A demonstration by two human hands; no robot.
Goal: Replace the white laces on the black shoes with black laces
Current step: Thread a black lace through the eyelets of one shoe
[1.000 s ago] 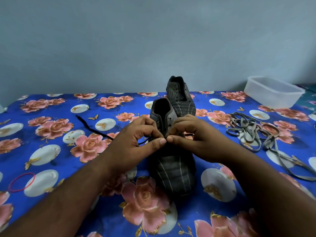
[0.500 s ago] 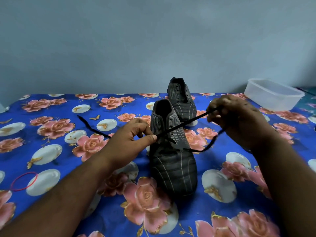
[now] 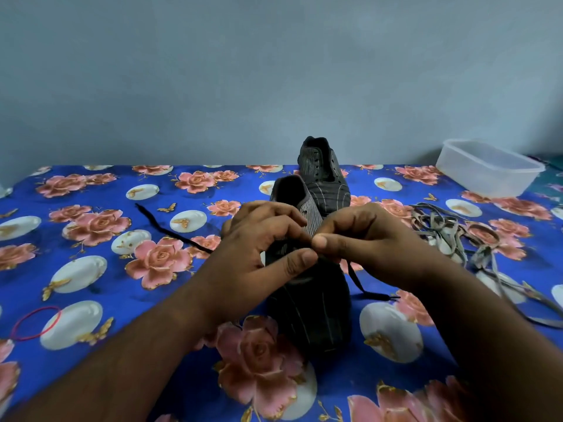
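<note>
Both hands meet over the near shoe (image 3: 307, 306) on the flowered cloth (image 3: 91, 269): the left hand (image 3: 259, 254) and right hand (image 3: 362, 242) each seem to pinch the black lace (image 3: 170, 231) between thumb and forefinger, though their fingers hide the spot. The removed white laces (image 3: 451, 233) lie heaped to the right, beside the second shoe (image 3: 323, 175)
</note>
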